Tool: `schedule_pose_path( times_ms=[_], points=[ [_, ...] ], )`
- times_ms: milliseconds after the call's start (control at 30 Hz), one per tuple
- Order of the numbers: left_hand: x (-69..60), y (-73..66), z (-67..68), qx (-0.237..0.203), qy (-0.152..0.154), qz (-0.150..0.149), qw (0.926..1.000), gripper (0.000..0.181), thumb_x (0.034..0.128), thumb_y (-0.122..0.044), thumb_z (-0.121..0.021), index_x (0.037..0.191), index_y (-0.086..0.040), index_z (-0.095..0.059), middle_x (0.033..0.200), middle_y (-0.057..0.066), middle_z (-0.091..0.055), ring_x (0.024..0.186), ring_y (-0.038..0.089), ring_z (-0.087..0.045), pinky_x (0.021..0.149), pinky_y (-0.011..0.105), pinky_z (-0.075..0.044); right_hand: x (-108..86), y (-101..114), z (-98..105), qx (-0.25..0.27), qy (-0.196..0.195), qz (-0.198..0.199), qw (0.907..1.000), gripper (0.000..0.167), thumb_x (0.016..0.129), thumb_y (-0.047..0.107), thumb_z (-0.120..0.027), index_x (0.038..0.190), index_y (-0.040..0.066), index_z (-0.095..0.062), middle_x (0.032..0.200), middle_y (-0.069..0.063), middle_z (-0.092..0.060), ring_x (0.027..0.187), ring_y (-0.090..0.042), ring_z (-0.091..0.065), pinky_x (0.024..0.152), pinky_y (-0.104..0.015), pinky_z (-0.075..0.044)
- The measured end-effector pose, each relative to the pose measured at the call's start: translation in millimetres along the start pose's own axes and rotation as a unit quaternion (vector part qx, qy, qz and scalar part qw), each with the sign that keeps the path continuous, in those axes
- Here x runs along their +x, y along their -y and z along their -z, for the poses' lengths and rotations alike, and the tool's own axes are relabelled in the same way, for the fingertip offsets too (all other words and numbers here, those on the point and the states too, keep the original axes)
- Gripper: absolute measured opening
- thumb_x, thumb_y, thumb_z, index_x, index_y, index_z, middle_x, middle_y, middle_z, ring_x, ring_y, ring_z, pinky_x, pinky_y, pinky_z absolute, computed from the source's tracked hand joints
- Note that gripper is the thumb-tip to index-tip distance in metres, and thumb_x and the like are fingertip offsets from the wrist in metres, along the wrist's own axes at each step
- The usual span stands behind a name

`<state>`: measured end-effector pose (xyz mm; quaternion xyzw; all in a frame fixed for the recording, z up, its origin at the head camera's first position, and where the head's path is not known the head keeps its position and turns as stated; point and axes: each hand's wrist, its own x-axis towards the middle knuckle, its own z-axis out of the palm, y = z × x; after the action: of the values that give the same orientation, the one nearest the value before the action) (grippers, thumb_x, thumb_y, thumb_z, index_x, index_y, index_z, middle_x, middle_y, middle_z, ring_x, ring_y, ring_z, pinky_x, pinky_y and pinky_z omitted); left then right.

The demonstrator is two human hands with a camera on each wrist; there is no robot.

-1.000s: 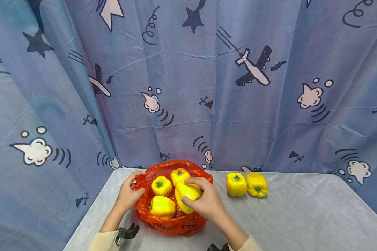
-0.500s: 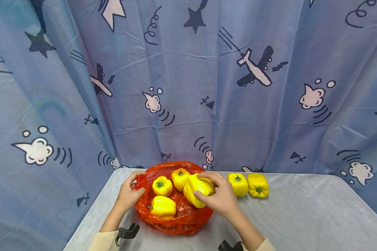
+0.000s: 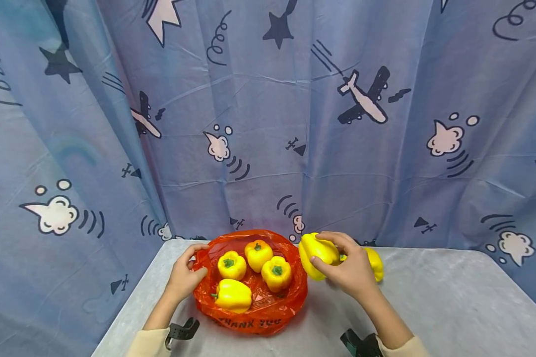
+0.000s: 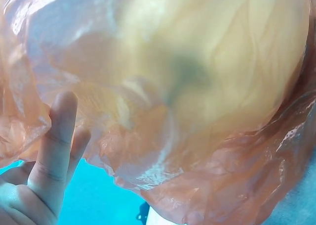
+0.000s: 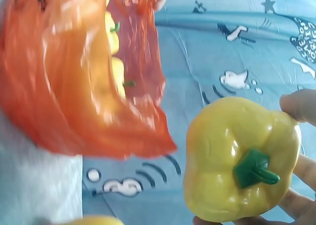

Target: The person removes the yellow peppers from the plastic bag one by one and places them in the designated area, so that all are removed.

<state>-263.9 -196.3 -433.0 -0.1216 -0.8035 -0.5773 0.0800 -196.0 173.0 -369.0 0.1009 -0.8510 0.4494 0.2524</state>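
A red plastic bag (image 3: 250,325) with its mouth rolled wide stands on the table. Several yellow bell peppers lie inside, among them one on its side (image 3: 233,296) and one stem up (image 3: 277,273). My left hand (image 3: 184,275) holds the bag's left rim; the left wrist view shows its fingers (image 4: 54,151) against the thin plastic. To the right of the bag, my right hand (image 3: 353,267) grips another yellow bell pepper (image 5: 242,158) in the air, its green stem facing the right wrist camera. Behind that hand, a further bell pepper (image 3: 375,264) rests on the table, partly hidden.
The grey-white table (image 3: 446,302) extends to the right. A blue patterned curtain (image 3: 250,114) hangs along its back and left side. Dark straps (image 3: 183,329) sit on both wrists.
My right hand has lifted the bell pepper out over the bag's right rim and carried it rightward, uncovering another pepper inside. The left hand stays at the left rim.
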Motion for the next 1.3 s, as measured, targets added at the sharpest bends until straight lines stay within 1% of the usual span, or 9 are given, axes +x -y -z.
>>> schedule_pose_path(
  times_ms=[300,533,800,1033,1100,1133,1200,1233,1300],
  points=[
    [0.8,2.2,0.1,0.005,-0.003,0.007,1.0,0.047,0.0774,0.011,-0.055,0.121,-0.006,-0.057,0.124,0.026,-0.053,0.082,0.036,-0.066,0.064,0.031,-0.059,4.6,-17,34,-0.054,-0.023,-0.016,0.9982,0.041,0.076,0.021,-0.08,0.114,0.012,-0.069,0.119,-0.011,-0.064,0.1,-0.029,-0.062,0.073,-0.019,-0.051],
    [-0.3,1.1,0.7,0.007,-0.004,0.017,0.9998,0.047,0.0785,0.01,-0.056,0.122,-0.008,-0.057,0.125,0.024,-0.054,0.083,0.031,-0.066,0.066,0.033,-0.06,5.0,-37,54,-0.099,-0.045,-0.019,0.994,0.043,0.077,0.024,-0.08,0.116,0.011,-0.068,0.122,-0.011,-0.063,0.099,-0.023,-0.058,0.071,-0.012,-0.045],
    [-1.2,0.3,1.0,0.01,-0.006,0.021,0.9997,0.047,0.0784,0.01,-0.057,0.122,-0.009,-0.058,0.127,0.022,-0.054,0.087,0.033,-0.066,0.069,0.033,-0.06,3.4,-55,76,-0.131,-0.064,-0.043,0.9884,0.045,0.077,0.026,-0.08,0.117,0.009,-0.068,0.124,-0.018,-0.061,0.104,-0.035,-0.059,0.067,-0.01,-0.04],
    [-1.1,1.7,1.1,0.006,-0.004,0.019,0.9998,0.047,0.0793,0.01,-0.057,0.122,-0.008,-0.057,0.126,0.022,-0.054,0.087,0.035,-0.066,0.069,0.033,-0.06,1.4,-82,89,-0.156,-0.071,-0.066,0.9829,0.049,0.077,0.031,-0.079,0.117,0.005,-0.067,0.125,-0.024,-0.059,0.101,-0.044,-0.059,0.062,-0.007,-0.038],
    [-1.0,1.8,0.9,0.007,-0.004,0.017,0.9998,0.047,0.0795,0.009,-0.057,0.123,-0.009,-0.057,0.125,0.021,-0.054,0.087,0.036,-0.065,0.069,0.033,-0.06,0.1,-89,92,-0.17,-0.071,-0.073,0.9802,0.05,0.077,0.032,-0.079,0.118,0.005,-0.066,0.125,-0.025,-0.059,0.1,-0.044,-0.059,0.061,-0.01,-0.04],
    [-0.9,1.9,0.8,0.006,-0.004,0.016,0.9998,0.047,0.0796,0.009,-0.057,0.123,-0.009,-0.056,0.125,0.021,-0.054,0.087,0.036,-0.065,0.069,0.033,-0.06,-0.6,-92,93,-0.175,-0.071,-0.077,0.9789,0.051,0.077,0.033,-0.078,0.118,0.004,-0.066,0.125,-0.025,-0.058,0.1,-0.044,-0.059,0.063,-0.013,-0.043],
    [-0.6,2.4,1.0,0.008,-0.003,0.013,0.9999,0.047,0.0798,0.009,-0.057,0.123,-0.008,-0.056,0.124,0.022,-0.054,0.087,0.035,-0.065,0.069,0.033,-0.059,-2.4,-97,94,-0.184,-0.068,-0.086,0.9768,0.051,0.078,0.034,-0.078,0.118,0.004,-0.066,0.125,-0.026,-0.058,0.1,-0.044,-0.059,0.064,-0.024,-0.05],
    [-0.5,2.3,1.1,0.009,-0.003,0.013,0.9999,0.047,0.0797,0.009,-0.057,0.123,-0.008,-0.056,0.124,0.021,-0.054,0.086,0.035,-0.065,0.069,0.032,-0.059,-3.5,-100,95,-0.187,-0.065,-0.091,0.976,0.052,0.078,0.034,-0.077,0.118,0.003,-0.065,0.125,-0.027,-0.057,0.099,-0.045,-0.059,0.065,-0.031,-0.053],
    [-0.6,1.2,1.3,0.008,-0.002,0.014,0.9999,0.046,0.0798,0.009,-0.056,0.123,-0.008,-0.056,0.123,0.021,-0.055,0.085,0.034,-0.065,0.069,0.033,-0.059,-5.8,-105,95,-0.194,-0.06,-0.1,0.9741,0.053,0.079,0.036,-0.076,0.118,0.002,-0.065,0.125,-0.028,-0.056,0.098,-0.046,-0.058,0.067,-0.045,-0.055]
  ],
)
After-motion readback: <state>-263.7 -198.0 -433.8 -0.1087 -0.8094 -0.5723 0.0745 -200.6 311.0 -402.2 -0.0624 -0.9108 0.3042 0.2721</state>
